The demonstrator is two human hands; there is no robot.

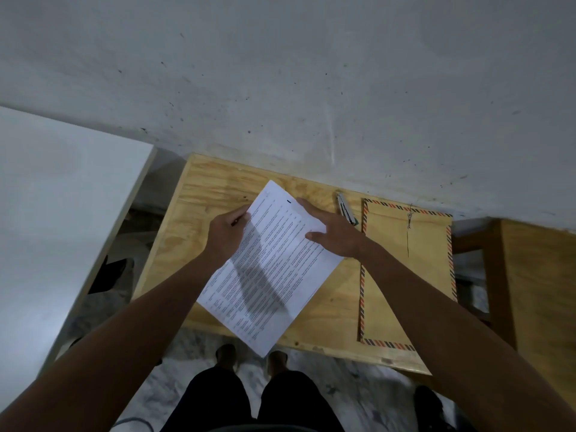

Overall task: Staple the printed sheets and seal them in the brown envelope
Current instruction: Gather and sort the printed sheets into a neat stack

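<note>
Both forearms reach in from 7 and 5 o'clock toward the printed sheets [274, 269], which are held tilted above the plywood table [193, 219], near its centre. Left hand [226, 233] grips the stack's left edge, fingers curled round it. Right hand [335, 233] lies along the upper right edge with fingers nearly straight and thumb on the top page; whether it pinches the paper cannot be told.

Progress, judged: early. No staple is visible in the stack, though a small dark mark sits near its top edge. Stapler [346, 208] lies untouched at 1 o'clock of the sheets, just beside the brown envelope [405, 269], which lies flat at 3 o'clock, apparently empty. Stapling, insertion and sealing all appear to remain.

Count: one stack of sheets (page number not discernible), one stapler, one envelope, two hands.
</note>
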